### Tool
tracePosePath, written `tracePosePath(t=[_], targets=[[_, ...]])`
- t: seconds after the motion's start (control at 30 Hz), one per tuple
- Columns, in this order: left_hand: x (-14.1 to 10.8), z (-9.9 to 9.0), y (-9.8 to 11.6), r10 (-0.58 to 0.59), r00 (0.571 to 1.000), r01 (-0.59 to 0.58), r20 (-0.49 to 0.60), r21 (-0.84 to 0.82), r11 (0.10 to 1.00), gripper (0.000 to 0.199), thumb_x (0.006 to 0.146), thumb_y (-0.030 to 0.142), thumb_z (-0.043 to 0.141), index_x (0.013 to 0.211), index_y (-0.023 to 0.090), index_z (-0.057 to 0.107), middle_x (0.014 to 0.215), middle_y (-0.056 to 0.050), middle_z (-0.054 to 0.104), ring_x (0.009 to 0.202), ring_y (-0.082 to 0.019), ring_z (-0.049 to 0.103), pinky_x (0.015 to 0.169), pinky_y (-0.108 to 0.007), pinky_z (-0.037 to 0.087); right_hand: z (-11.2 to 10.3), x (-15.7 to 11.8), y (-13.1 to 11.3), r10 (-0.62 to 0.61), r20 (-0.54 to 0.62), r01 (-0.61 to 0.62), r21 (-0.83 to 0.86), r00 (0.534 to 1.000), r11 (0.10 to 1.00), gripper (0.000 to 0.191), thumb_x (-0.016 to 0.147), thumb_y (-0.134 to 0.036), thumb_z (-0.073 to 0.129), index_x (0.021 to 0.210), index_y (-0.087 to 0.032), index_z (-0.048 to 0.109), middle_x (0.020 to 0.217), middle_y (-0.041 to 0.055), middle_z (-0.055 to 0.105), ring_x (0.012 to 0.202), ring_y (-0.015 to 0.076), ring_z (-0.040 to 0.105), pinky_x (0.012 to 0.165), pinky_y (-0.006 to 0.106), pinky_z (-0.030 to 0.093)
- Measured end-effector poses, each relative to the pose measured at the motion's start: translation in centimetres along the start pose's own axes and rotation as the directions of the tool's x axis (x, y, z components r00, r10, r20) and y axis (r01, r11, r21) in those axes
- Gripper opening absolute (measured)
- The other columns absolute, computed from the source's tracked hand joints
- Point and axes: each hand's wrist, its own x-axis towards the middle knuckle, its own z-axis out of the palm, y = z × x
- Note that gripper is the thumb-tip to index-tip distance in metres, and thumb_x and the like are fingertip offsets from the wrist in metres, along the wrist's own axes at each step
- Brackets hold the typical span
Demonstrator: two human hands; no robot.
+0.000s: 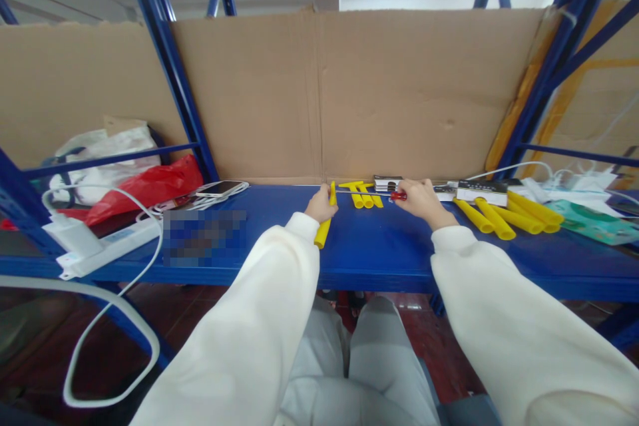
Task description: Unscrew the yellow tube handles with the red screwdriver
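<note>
My left hand [318,205] grips a yellow tube [323,233] with a crosspiece at its far end, its hollow near end pointing toward me. In my right hand [422,201] is a screwdriver with a red handle [398,196]. Its thin metal shaft [364,193] runs leftward to the far end of the yellow tube; whether the tip touches a screw there is too small to tell. Between my hands, further back, lie several yellow tube pieces [367,200], some joined to a crosspiece. A small black-and-white box [387,183] sits behind them against the cardboard.
Several loose yellow tubes [494,218] lie on the blue shelf [377,246] at right, beside another box [482,192] and a green packet [594,221]. At left are a phone [220,189], a power strip [112,249] and a red bag [144,190]. A cardboard wall [399,93] closes the back.
</note>
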Motion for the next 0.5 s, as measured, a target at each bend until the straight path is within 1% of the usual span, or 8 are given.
tracePosePath(t=[0.17,0.3,0.5], targets=[[-0.09,-0.01,0.14,-0.005,1.0,0.005,0.007,0.006,1.0,0.039,0.083,0.008,0.068,0.117,0.018,0.052,0.126,-0.016,0.071,0.097,-0.025,0.076,0.084,-0.033,0.059,-0.45,-0.07,-0.59,0.135,0.043,-0.131,-0.077,0.99,0.988,0.029,0.091,-0.042,0.052,0.1,-0.019,0.065,0.091,0.0133,0.076,0.085,0.0287,0.067,0.082,0.038,0.028],[-0.08,-0.02,0.12,-0.012,1.0,0.012,0.009,-0.002,1.0,0.04,0.083,0.008,0.067,0.118,0.017,0.052,0.127,-0.017,0.07,0.095,-0.025,0.077,0.084,-0.034,0.059,-0.59,-0.04,-0.73,0.152,0.068,-0.147,-0.082,0.986,0.986,0.033,0.092,-0.047,0.051,0.099,-0.019,0.067,0.092,0.0135,0.078,0.087,0.0298,0.069,0.082,0.038,0.03],[-0.04,-0.05,0.05,0.012,1.0,-0.012,0.017,-0.01,1.0,0.04,0.083,0.008,0.066,0.119,0.017,0.051,0.131,-0.017,0.068,0.097,-0.024,0.076,0.085,-0.034,0.058,-1.1,0.06,-0.94,0.163,0.073,-0.157,-0.079,0.984,0.984,0.028,0.091,-0.041,0.053,0.097,-0.02,0.07,0.094,0.0133,0.078,0.09,0.0286,0.07,0.077,0.036,0.037]])
